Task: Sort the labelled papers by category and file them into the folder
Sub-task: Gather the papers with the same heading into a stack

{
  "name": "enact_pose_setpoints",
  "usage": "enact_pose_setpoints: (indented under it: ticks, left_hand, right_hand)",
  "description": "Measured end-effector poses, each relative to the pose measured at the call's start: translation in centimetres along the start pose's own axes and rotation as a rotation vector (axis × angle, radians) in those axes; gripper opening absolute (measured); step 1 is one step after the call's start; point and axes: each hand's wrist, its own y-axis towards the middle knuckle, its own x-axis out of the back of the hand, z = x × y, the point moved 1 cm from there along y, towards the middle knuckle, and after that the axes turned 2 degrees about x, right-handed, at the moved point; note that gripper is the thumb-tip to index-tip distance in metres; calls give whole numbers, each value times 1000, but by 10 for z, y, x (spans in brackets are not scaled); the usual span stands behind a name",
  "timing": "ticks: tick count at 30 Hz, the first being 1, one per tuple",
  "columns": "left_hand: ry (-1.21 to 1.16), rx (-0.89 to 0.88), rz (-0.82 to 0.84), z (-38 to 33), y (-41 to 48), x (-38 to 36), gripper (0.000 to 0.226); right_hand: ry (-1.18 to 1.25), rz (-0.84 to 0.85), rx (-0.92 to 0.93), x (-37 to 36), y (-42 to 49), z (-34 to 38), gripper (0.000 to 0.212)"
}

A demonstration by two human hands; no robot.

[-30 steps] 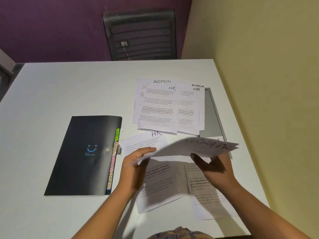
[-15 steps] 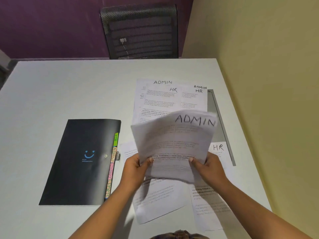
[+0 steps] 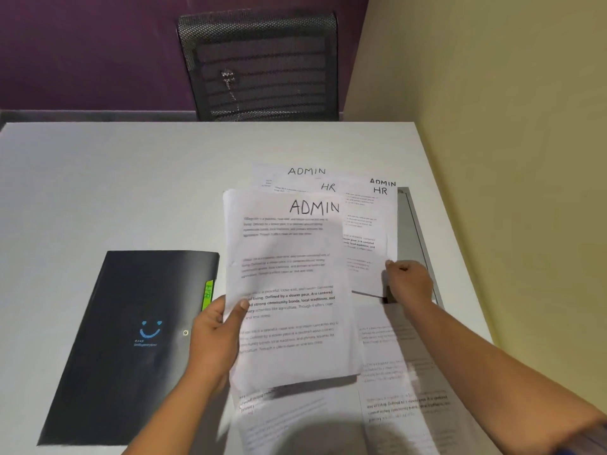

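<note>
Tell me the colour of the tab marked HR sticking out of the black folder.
The tab is bright green; head view.

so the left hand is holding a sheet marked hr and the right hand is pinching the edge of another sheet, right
Not quite. The head view shows that the sheet in the left hand is marked ADMIN, not HR. The rest holds: the right hand pinches the edge of another sheet, which it lifts a little off the table.
</note>
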Motion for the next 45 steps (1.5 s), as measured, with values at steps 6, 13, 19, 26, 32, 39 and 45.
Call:
enact_pose_setpoints:
  ticks: [6, 13, 19, 26, 32, 39, 45]
  left_hand:
    - [-62, 26, -20, 2, 8, 5, 21]
    - [-82, 54, -44, 9, 16, 9, 20]
    - [-57, 55, -45, 7, 17, 6, 17]
    - [-54, 43, -27, 2, 2, 2, 17]
    - [-50, 26, -14, -1, -21, 3, 17]
    - [-30, 39, -27, 6, -43, -3, 17]
    - [-88, 104, 33, 6, -64, -15, 20]
  right_hand:
    - [-303, 84, -104, -18, 38, 1, 62]
    - [-77, 81, -216, -25, 54, 5, 6]
    - [0, 10, -71, -4, 57, 9, 31]
    - [-213, -138, 163, 43, 41, 18, 27]
    - [-113, -460, 359, 120, 1, 34, 27]
    - [459, -326, 212, 147, -88, -7, 15]
    - [351, 30, 116, 100, -169, -58, 16]
